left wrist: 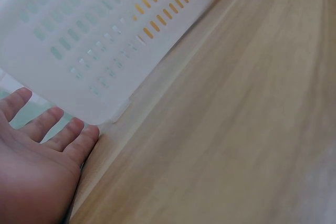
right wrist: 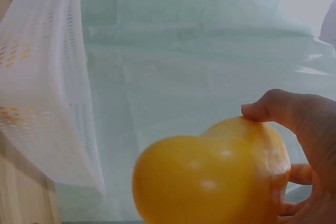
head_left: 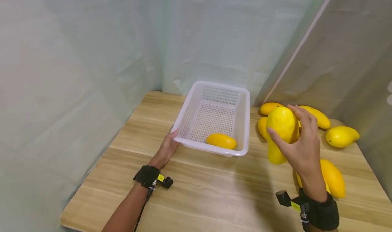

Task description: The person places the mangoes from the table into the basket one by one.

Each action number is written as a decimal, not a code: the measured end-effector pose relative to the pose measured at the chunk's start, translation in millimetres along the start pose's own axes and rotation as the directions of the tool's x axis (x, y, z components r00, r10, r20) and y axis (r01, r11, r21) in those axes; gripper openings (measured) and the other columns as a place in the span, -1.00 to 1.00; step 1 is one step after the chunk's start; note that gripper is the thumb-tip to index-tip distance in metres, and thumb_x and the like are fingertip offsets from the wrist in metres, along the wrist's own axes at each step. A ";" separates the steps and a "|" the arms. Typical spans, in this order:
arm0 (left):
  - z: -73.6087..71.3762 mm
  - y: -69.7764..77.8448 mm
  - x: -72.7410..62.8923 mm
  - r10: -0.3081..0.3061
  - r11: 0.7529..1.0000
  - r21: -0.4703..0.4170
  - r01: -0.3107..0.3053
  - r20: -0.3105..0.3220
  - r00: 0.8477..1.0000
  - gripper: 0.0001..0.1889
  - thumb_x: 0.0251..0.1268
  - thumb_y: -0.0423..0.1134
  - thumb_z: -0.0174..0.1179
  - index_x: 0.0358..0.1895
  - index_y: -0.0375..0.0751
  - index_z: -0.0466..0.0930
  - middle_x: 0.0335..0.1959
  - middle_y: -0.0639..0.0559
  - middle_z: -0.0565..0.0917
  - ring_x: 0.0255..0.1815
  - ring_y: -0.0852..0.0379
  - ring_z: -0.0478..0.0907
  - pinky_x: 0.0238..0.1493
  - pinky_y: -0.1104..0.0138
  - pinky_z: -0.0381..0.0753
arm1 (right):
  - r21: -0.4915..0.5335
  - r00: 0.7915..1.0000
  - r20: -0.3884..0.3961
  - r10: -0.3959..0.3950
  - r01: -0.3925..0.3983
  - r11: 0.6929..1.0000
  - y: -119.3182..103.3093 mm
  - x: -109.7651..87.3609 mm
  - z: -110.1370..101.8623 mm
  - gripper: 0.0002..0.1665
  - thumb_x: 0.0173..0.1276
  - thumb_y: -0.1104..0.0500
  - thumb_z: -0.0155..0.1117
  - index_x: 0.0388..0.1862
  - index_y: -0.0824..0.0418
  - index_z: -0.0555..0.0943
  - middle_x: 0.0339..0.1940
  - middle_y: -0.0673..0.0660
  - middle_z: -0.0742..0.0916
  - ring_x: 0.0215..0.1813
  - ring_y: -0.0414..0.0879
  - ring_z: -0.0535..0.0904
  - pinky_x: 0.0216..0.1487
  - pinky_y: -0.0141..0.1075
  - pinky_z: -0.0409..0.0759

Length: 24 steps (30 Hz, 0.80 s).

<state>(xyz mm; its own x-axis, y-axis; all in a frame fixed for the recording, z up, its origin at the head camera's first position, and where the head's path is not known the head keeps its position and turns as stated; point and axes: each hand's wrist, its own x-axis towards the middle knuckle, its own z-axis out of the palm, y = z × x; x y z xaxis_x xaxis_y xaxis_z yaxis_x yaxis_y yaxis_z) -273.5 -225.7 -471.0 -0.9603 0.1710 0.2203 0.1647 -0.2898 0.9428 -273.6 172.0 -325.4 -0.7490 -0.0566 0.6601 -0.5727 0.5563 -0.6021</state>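
Note:
At the near left corner of a white plastic basket [head_left: 211, 145], my left hand [head_left: 166, 147] holds on, its thumb over the rim. In the left wrist view, the fingers [left wrist: 58, 124] of that hand lie against the basket's outer corner. One yellow mango [head_left: 221, 141] is inside the basket, by its near wall. My right hand [head_left: 303, 147] grips another mango [head_left: 281, 126], raised to the right of the basket. In the right wrist view, this mango [right wrist: 205, 182] has the thumb on top and fingers at its far side, partly hidden.
Several more mangoes lie on the wooden table [head_left: 196, 191] to the right, among them a mango [head_left: 342, 136] near the right edge and a mango [head_left: 333, 178] beside my right wrist. Pale sheeting [head_left: 211, 34] hangs behind the table and along its sides.

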 end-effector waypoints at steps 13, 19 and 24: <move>-0.7 -3.2 1.7 -0.009 1.000 0.013 0.009 -0.009 1.000 -0.43 0.38 0.04 -0.25 0.42 0.15 -0.09 0.41 -0.02 -0.06 0.36 -0.03 -0.12 0.25 0.10 -0.19 | 0.095 1.000 -0.028 -0.012 0.015 0.995 -39.7 11.1 4.4 -0.07 -0.13 0.31 0.49 0.29 0.04 0.34 0.10 0.12 0.49 -0.01 -0.11 0.33 -0.17 -0.42 0.32; -0.9 -2.4 0.3 -0.013 1.000 0.020 0.013 -0.012 1.000 -0.43 0.37 0.04 -0.25 0.42 0.15 -0.09 0.41 -0.05 -0.08 0.36 -0.06 -0.13 0.25 0.08 -0.20 | 0.121 1.000 -0.014 0.009 -0.007 0.993 -46.1 16.1 12.0 -0.15 -0.11 0.29 0.48 0.23 0.20 0.37 0.05 0.12 0.51 -0.08 -0.10 0.36 -0.24 -0.43 0.36; -2.0 -4.1 1.1 -0.005 1.000 0.023 0.005 -0.006 1.000 -0.45 0.39 0.01 -0.28 0.42 0.14 -0.08 0.40 -0.06 -0.07 0.35 -0.06 -0.10 0.25 0.08 -0.19 | 0.098 1.000 -0.007 -0.025 0.026 0.995 -26.0 21.0 25.9 -0.10 -0.16 0.19 0.54 0.24 0.11 0.38 0.06 0.01 0.50 -0.09 -0.13 0.35 -0.20 -0.42 0.36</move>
<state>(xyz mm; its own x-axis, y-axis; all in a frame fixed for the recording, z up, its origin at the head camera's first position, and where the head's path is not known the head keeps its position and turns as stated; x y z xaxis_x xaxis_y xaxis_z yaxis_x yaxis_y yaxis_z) -275.7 -226.2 -475.1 -0.9625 0.1670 0.2138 0.1646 -0.2670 0.9495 -283.0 134.9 -307.5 -0.7317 -0.0645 0.6785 -0.6219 0.4705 -0.6260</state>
